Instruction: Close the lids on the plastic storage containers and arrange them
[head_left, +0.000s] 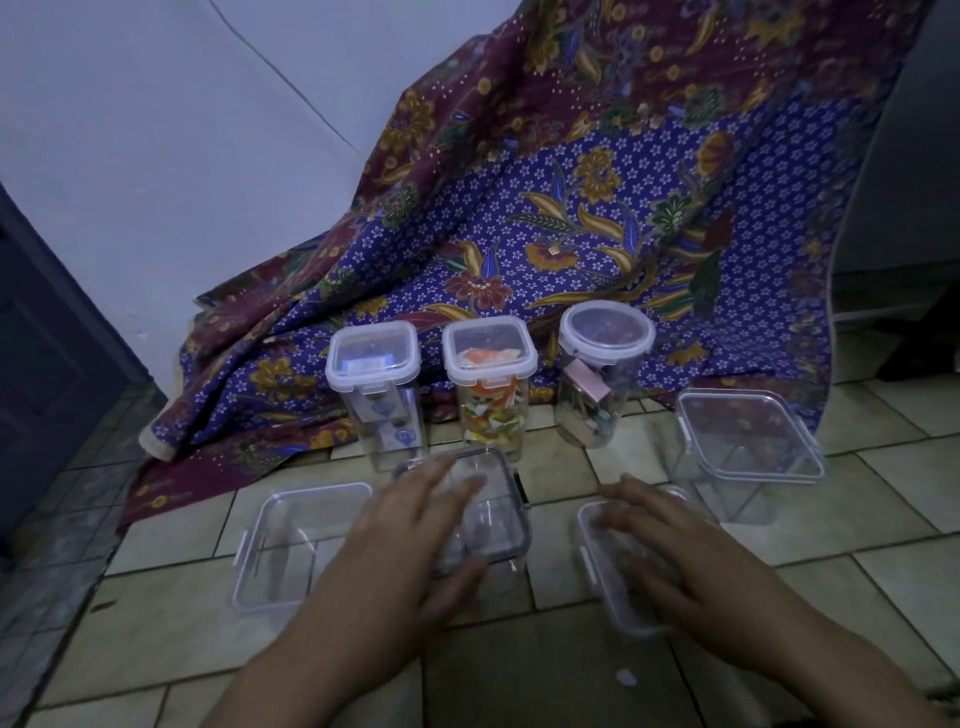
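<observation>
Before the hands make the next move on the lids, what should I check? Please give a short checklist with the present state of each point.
1. Left hand lies flat on the middle container: ok.
2. Right hand lies flat on the front right container: ok.
3. Latches of these two containers snapped down: cannot tell, blurred.
4. Lids sit on the three tall containers in the back row: ok.
5. Lid on the front left container: cannot tell.
6. Lid lies on the large container at the right: ok.
</observation>
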